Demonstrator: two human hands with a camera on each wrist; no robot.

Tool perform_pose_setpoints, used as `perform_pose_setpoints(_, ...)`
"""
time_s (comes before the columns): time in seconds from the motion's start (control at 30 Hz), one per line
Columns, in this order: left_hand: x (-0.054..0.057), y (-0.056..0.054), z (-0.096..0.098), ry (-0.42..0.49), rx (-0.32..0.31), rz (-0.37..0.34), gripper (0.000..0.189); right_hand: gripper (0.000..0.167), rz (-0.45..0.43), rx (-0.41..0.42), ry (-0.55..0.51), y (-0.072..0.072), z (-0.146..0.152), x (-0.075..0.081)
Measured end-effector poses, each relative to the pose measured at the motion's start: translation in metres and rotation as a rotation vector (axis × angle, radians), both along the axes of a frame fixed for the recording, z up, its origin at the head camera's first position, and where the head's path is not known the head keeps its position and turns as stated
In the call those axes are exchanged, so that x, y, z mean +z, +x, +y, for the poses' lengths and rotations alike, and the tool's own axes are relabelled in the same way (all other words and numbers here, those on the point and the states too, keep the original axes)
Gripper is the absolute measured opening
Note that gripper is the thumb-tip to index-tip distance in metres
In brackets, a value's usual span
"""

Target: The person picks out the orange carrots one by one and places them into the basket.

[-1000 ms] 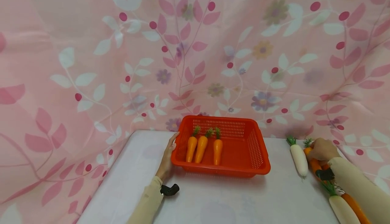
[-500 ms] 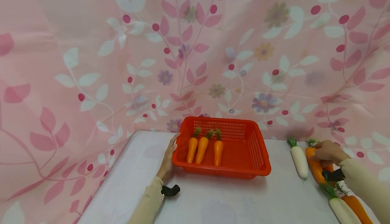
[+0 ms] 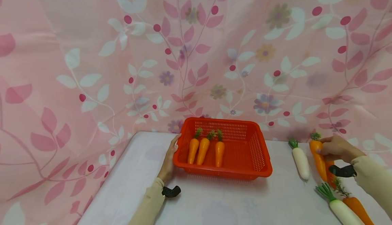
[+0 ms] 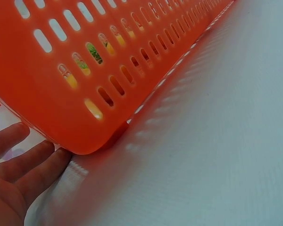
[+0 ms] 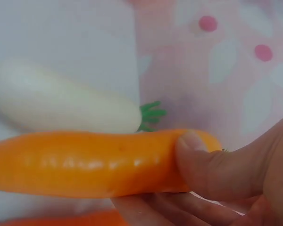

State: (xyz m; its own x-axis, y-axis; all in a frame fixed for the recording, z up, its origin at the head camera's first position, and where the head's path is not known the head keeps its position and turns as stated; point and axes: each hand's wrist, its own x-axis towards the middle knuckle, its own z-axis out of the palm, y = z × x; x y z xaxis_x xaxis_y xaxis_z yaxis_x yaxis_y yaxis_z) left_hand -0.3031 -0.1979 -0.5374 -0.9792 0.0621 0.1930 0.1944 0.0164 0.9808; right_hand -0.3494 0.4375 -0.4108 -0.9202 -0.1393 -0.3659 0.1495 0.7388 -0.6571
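Note:
In the head view, a red plastic basket [image 3: 239, 150] sits mid-table with three orange carrots, among them one carrot [image 3: 219, 153] apart from the other two. My left hand [image 3: 167, 158] rests against the basket's left side; in the left wrist view its fingers [image 4: 40, 172] reach straight to the basket's corner. At the far right, my right hand [image 3: 341, 149] pinches a carrot [image 5: 94, 162] near its leafy end, thumb on top and fingers beneath. Another carrot [image 3: 330, 174] lies partly hidden below that one.
A white radish [image 3: 301, 162] lies left of the held carrot. Nearer the front right are a second white radish [image 3: 344, 211] and a carrot [image 3: 356, 208]. A floral curtain [image 3: 214, 65] hangs behind the white table [image 3: 196, 204].
My right hand has drawn the pinched carrot up off the carrot beneath it, and the hand has shifted slightly right. The left hand and basket hold their place.

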Motion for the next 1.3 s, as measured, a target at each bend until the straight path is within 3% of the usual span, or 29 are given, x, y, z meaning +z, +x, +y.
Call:
perform_pose_setpoints(0.27, 0.001, 0.001, 0.000, 0.002, -0.003, 0.002, 0.050, 0.070, -0.033, 0.038, -0.176, 0.000, -0.010, 0.009)
perform_pose_setpoints(0.6, 0.001, 0.001, -0.001, -0.016, 0.001, 0.011, 0.051, 0.038, -0.136, 0.144, -0.433, -0.008, -0.041, 0.018)
perform_pose_setpoints(0.93, 0.001, 0.000, -0.001, -0.017, 0.000, 0.016, 0.051, 0.044, -0.128, 0.199, -0.476, -0.007, -0.086, 0.020)
perform_pose_setpoints(1.17, -0.001, -0.002, 0.000, 0.003, 0.005, 0.020, 0.051, 0.063, -0.170, 0.143, -0.509, -0.009, -0.115, 0.023)
perform_pose_setpoints(1.3, -0.001, -0.003, 0.000, 0.001, 0.004, 0.021, 0.052, 0.069, -0.176, 0.151, -0.510, -0.012, -0.127, 0.024)
